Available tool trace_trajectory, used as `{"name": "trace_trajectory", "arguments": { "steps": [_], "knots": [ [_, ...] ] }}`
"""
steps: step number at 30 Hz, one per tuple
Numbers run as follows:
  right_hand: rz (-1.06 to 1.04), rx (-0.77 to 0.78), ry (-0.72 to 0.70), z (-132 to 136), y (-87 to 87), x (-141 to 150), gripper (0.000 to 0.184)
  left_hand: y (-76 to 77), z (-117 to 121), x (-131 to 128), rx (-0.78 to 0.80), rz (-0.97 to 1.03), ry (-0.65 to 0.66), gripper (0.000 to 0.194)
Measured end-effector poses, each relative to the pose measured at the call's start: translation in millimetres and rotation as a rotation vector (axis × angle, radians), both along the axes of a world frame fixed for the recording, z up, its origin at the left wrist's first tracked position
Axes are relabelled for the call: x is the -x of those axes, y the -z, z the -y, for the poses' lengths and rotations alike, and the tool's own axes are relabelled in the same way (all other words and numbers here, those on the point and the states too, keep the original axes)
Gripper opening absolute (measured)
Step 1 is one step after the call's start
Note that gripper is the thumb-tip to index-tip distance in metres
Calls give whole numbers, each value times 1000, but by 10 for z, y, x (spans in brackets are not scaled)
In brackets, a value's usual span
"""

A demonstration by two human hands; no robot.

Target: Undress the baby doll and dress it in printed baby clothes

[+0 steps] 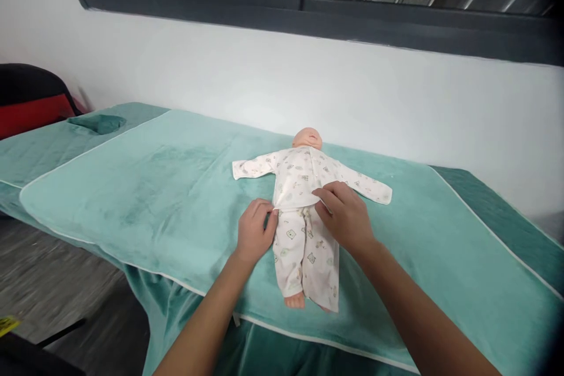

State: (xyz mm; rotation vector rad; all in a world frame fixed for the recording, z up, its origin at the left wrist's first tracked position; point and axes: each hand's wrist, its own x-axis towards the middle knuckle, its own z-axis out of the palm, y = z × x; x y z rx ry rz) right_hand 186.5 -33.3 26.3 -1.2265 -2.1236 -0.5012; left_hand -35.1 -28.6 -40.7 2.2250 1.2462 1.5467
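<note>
A baby doll [307, 137] lies on its back, its head toward the wall. It wears a white patterned shirt [296, 173] with the sleeves spread to both sides, and matching pants [291, 247]. One foot shows below the left pant leg; the other is mostly covered. My left hand [257, 228] pinches the shirt's lower hem at the doll's waist on the left. On the right, my right hand [346, 214] has its thumb and forefinger closed on the front of the hem. The fingertips partly hide the cloth there.
The doll rests on a light green plush cover [176, 188] over a bed with a face hole [99, 123] at the far left. A white wall [220, 64] and a barred window stand behind. A black and red chair [35, 100] is at the left edge.
</note>
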Motion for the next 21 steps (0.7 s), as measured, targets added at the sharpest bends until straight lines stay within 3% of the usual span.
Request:
{"name": "trace_trajectory", "arguments": {
  "steps": [4,9,12,14,15,18,20,21],
  "knots": [
    [-27,99,-79,30,148,-57,18,10,21,-14,21,-92,-19,8],
    [-157,214,-169,184,238,-26,11,13,38,55,209,-90,28,17],
    [-154,281,-305,319,194,-92,14,20,-101,202,289,-84,-82,26],
    [-221,311,-298,316,182,-246,16,17,-286,333,230,-175,-219,20],
    [-272,305,-237,268,195,-366,15,11,-400,398,189,-243,-295,22],
    [-380,188,112,-41,347,-878,18,-17,-771,553,200,-420,-496,56],
    [-342,135,348,-300,535,-1268,37,-40,-1009,614,285,-512,-546,65],
    [-305,190,460,-415,638,-1445,49,-52,-1117,638,323,-552,-545,64]
  ]
}}
